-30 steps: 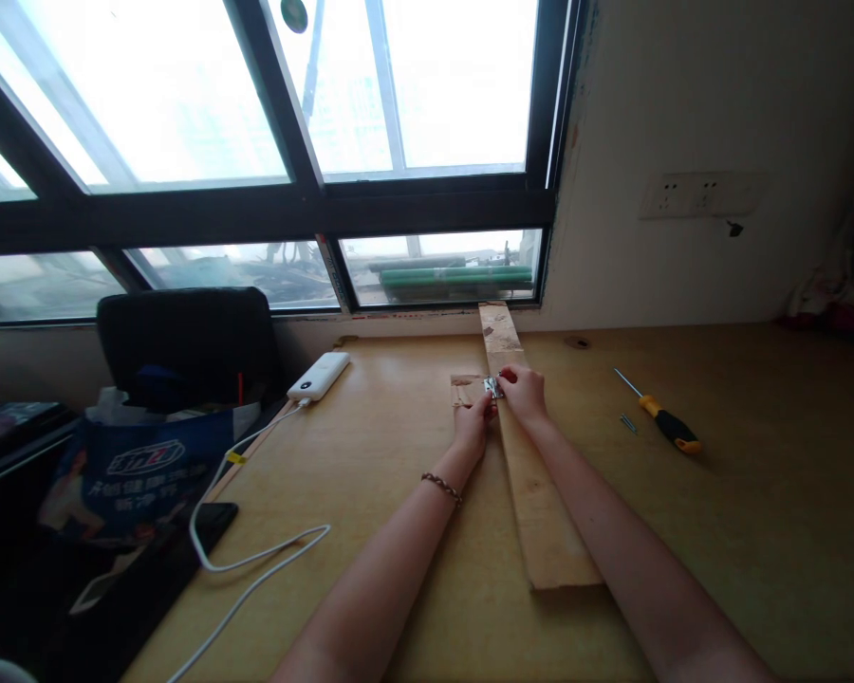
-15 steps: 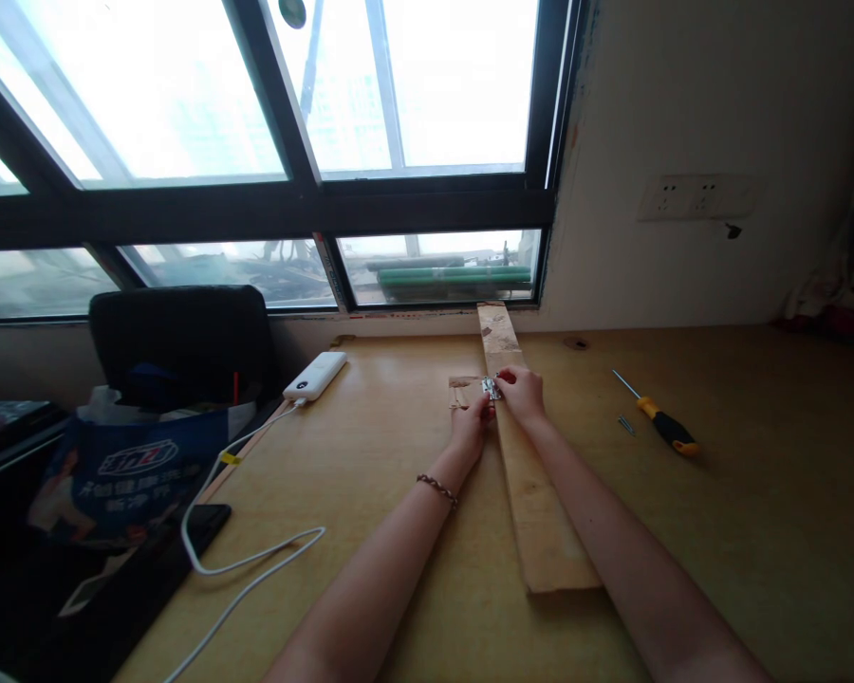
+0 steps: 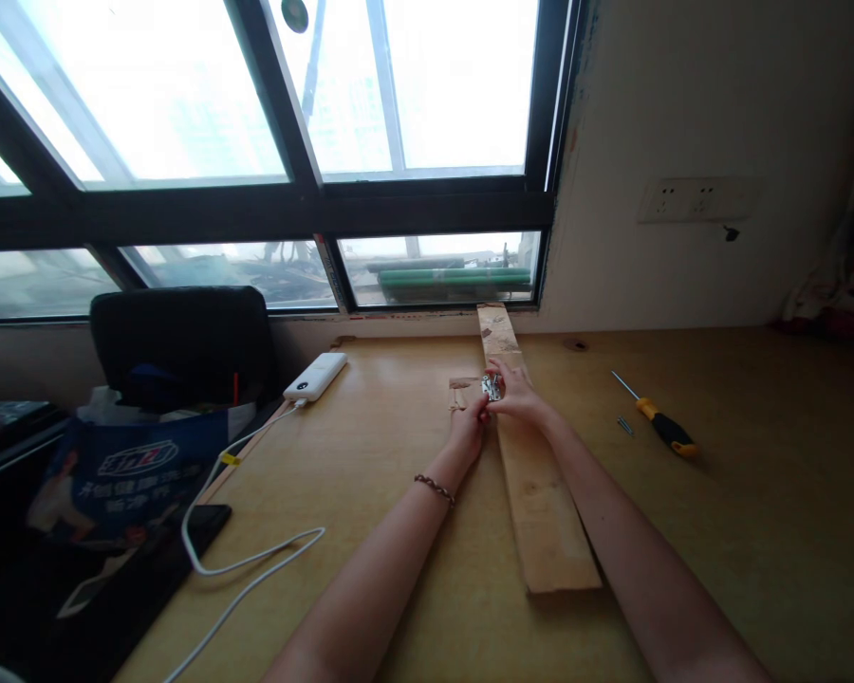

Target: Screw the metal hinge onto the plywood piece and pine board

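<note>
A small silvery metal hinge (image 3: 491,387) lies at the left edge of a long wooden board (image 3: 545,517), beside a short wooden block (image 3: 462,390). My left hand (image 3: 468,425) is closed, its thumb and fingers pinching at the hinge's lower left corner, close to the block. From the right, my right hand (image 3: 519,394) reaches over the board. Its thumb and forefinger curve around the hinge's near and far edges, gripping it. The fingers partly cover the hinge and the block.
A yellow-and-black screwdriver (image 3: 663,425) lies on the table (image 3: 399,531) to the right, with a few screws (image 3: 624,426) beside it. At the left are a white power bank (image 3: 316,377) with a white cable (image 3: 252,560) and a black chair (image 3: 181,332). A window stands behind.
My right hand has shifted its grip: the thumb has come down to the hinge's near edge and the fingers spread to its far edge. My left hand stays almost in place.
</note>
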